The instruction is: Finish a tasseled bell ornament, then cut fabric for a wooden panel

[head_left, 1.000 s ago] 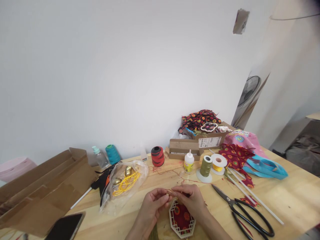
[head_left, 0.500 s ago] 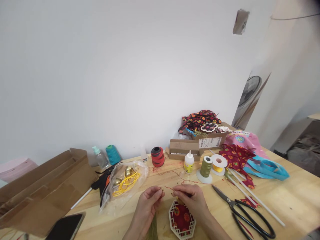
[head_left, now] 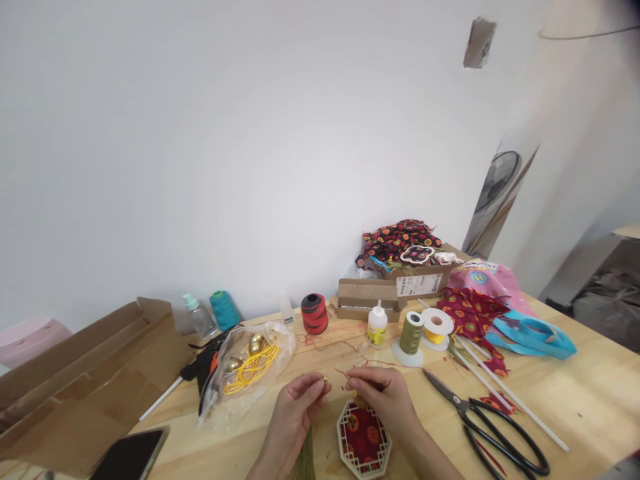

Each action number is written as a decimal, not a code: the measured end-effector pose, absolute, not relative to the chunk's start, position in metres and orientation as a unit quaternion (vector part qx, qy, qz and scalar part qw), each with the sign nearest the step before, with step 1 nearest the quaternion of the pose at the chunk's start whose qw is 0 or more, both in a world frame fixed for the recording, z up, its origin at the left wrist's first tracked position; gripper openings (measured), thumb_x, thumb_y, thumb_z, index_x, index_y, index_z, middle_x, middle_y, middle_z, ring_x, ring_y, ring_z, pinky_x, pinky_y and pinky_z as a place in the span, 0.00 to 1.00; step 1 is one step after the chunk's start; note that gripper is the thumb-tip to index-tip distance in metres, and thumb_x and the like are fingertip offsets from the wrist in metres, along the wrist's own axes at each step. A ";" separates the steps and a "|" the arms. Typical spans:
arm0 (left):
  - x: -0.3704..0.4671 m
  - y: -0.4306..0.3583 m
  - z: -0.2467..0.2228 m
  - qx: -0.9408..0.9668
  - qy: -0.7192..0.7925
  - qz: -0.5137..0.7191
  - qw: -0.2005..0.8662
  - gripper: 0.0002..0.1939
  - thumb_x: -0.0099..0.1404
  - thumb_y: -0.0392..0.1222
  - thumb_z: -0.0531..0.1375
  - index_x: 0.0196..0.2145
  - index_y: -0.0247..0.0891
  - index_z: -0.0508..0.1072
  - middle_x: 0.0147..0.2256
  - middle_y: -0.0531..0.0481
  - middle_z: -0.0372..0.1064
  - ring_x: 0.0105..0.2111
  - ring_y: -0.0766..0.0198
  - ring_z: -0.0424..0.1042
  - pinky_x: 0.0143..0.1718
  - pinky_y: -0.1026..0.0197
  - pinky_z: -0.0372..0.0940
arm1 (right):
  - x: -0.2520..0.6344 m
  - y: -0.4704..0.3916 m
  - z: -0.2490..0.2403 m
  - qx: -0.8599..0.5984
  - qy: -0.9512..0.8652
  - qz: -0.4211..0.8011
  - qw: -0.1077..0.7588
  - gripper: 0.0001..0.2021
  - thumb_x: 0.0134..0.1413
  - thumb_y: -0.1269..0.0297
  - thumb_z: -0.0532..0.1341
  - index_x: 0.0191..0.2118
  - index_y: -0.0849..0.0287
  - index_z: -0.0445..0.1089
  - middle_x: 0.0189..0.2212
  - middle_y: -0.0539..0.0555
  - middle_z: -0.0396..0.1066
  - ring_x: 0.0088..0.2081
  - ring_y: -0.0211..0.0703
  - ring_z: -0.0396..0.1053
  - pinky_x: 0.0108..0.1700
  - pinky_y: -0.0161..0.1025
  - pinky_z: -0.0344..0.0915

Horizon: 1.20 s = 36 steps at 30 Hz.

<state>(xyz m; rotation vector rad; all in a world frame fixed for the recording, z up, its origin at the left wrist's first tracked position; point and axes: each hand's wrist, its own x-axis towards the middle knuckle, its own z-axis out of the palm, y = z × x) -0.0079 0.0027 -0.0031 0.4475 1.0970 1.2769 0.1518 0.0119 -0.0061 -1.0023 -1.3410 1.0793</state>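
Between thumb and forefinger, my left hand (head_left: 295, 413) pinches a tiny gold-coloured piece (head_left: 325, 379), too small to make out fully. Olive-green tassel threads (head_left: 306, 460) hang below that hand. Facing it a short gap away, my right hand (head_left: 383, 393) pinches a thin red thread (head_left: 342, 373) whose end points left. Under the right hand lies an octagonal ornament (head_left: 364, 437) with a pale lattice frame and dark red patterned cloth, its top partly hidden by the fingers.
Black-handled scissors (head_left: 470, 407) lie to the right, beside white sticks (head_left: 520, 400). Behind the hands stand a glue bottle (head_left: 377, 325), a green thread spool (head_left: 411, 335) and a red-and-black spool (head_left: 315, 315). At left are a plastic bag (head_left: 250, 373), a phone (head_left: 131, 455) and a cardboard box (head_left: 100, 393).
The tip of the red thread at my right hand has shifted slightly and tilts up more. Both hands keep nearly the same place and grip; the whole view has moved a little.
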 end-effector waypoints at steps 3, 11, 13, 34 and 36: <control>-0.008 0.004 -0.003 0.198 0.484 0.560 0.642 0.07 0.46 0.24 0.64 0.22 0.32 0.73 0.20 0.51 0.73 0.23 0.68 0.74 0.22 0.73 0.68 | 0.152 0.013 -0.007 -0.426 -0.552 0.463 0.547 0.11 0.42 0.56 0.62 0.27 0.58 0.76 0.19 0.52 0.74 0.16 0.35 0.63 0.16 0.30 0.59; -0.011 0.005 -0.010 0.229 0.495 0.558 0.625 0.10 0.39 0.33 0.69 0.22 0.34 0.73 0.21 0.52 0.74 0.24 0.68 0.74 0.24 0.72 0.66 | 0.151 0.009 -0.005 -0.408 -0.582 0.458 0.534 0.07 0.41 0.60 0.63 0.24 0.57 0.77 0.18 0.52 0.74 0.17 0.36 0.64 0.20 0.30 0.61; -0.011 0.004 -0.011 0.252 0.494 0.560 0.616 0.10 0.39 0.36 0.69 0.22 0.34 0.74 0.21 0.51 0.74 0.25 0.67 0.73 0.25 0.72 0.66 | 0.150 0.009 -0.006 -0.402 -0.592 0.455 0.530 0.07 0.42 0.61 0.63 0.25 0.57 0.77 0.18 0.52 0.74 0.18 0.37 0.65 0.21 0.31 0.62; -0.010 0.003 -0.013 0.469 0.527 0.584 0.401 0.03 0.44 0.37 0.66 0.21 0.39 0.76 0.26 0.50 0.72 0.30 0.63 0.69 0.33 0.67 0.65 | 0.151 0.009 -0.005 -0.400 -0.617 0.439 0.517 0.08 0.44 0.62 0.61 0.25 0.57 0.77 0.19 0.51 0.74 0.18 0.36 0.65 0.21 0.30 0.62; -0.010 0.003 -0.013 0.476 0.528 0.581 0.396 0.02 0.45 0.37 0.66 0.21 0.39 0.76 0.26 0.49 0.73 0.30 0.62 0.70 0.34 0.67 0.65 | 0.151 0.008 -0.005 -0.400 -0.620 0.437 0.515 0.08 0.44 0.61 0.61 0.25 0.57 0.77 0.18 0.51 0.74 0.19 0.37 0.65 0.22 0.31 0.62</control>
